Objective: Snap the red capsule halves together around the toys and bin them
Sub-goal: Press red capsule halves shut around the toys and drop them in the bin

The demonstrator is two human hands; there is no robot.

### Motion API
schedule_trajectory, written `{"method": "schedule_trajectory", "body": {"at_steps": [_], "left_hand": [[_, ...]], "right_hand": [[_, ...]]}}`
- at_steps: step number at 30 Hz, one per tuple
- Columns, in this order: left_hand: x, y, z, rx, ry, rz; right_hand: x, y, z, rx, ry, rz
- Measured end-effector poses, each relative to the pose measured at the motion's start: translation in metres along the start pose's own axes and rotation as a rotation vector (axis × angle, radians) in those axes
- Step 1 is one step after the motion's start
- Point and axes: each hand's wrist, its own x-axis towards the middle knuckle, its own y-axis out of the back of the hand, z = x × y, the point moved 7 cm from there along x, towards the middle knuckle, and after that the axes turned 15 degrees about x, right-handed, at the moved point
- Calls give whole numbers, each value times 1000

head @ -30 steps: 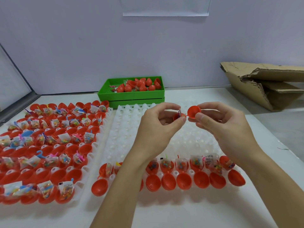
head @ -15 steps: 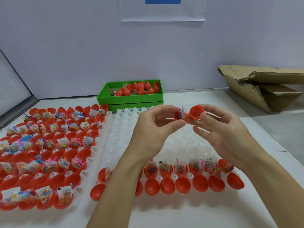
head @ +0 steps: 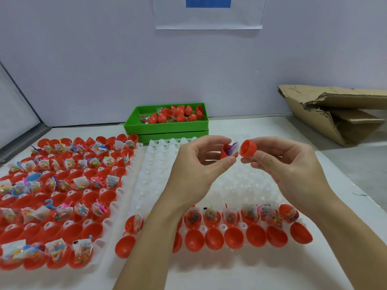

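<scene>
Above the middle of the tabletop, the left hand pinches the toy-filled half, and the right hand has its fingers clamped on the empty cap. She should tuck the purple toy in and square the rims first. Since a second ago, the halves have closed nearly to touching.

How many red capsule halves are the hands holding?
2: the toy-filled half in the left hand, the other half in the right hand. No more appear hidden.
</scene>
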Motion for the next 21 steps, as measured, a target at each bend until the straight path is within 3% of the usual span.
{"method": "schedule_trajectory", "body": {"at_steps": [21], "left_hand": [[-1, -8, 1, 123, -18, 22]], "right_hand": [[-2, -4, -6, -126, 51, -56]]}}
